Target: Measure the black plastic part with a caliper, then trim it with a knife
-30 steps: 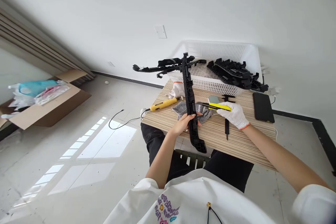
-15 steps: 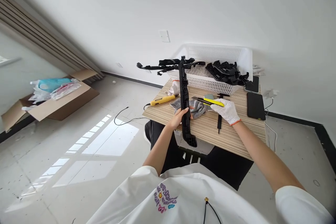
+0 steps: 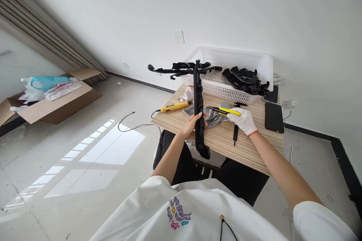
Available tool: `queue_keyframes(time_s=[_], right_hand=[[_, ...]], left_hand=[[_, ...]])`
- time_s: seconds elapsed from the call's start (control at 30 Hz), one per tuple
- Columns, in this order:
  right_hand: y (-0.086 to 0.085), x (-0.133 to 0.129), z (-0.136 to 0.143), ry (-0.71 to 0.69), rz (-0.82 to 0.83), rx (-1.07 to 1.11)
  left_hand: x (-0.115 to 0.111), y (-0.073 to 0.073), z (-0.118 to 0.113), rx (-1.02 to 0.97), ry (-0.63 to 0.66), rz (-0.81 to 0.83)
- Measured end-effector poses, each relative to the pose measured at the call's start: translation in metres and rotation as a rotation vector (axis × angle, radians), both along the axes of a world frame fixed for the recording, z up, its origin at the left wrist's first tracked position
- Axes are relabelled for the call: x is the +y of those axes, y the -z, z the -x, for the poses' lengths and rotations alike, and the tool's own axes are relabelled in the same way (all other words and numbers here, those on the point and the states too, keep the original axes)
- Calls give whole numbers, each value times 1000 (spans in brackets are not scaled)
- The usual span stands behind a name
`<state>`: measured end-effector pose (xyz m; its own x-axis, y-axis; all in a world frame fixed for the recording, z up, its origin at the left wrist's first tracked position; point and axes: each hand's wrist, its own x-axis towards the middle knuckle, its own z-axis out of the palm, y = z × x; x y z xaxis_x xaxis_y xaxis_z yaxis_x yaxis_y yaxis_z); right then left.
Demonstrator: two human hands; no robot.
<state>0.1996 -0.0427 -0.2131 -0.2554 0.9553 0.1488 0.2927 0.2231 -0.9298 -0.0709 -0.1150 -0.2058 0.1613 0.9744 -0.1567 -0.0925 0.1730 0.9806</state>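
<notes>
Trimming just under way: left hand (image 3: pixel 192 123) fingers wrapped around the long black plastic part (image 3: pixel 198 113), gloved right hand (image 3: pixel 242 119) gripping the yellow knife (image 3: pixel 227 111) beside it, more parts waiting in the white basket (image 3: pixel 240 58) at the desk's (image 3: pixel 254 147) far edge.

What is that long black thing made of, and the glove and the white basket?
The long black part in the left hand looks like moulded plastic: matt, with ribs and clips. The glove on the right hand seems knitted cotton, white with an orange cuff edge. The white basket looks like plastic too, its walls a fine open mesh.
</notes>
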Motion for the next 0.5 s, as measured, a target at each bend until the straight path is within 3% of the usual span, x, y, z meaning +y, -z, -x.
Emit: queue_keyframes(time_s=[0.27,0.5], right_hand=[[-3,18,5,49,44,28],[3,18,-3,88,48,51]], left_hand=[[12,-4,-4,-32,-36,-9],[8,-18,4,66,78,-24]])
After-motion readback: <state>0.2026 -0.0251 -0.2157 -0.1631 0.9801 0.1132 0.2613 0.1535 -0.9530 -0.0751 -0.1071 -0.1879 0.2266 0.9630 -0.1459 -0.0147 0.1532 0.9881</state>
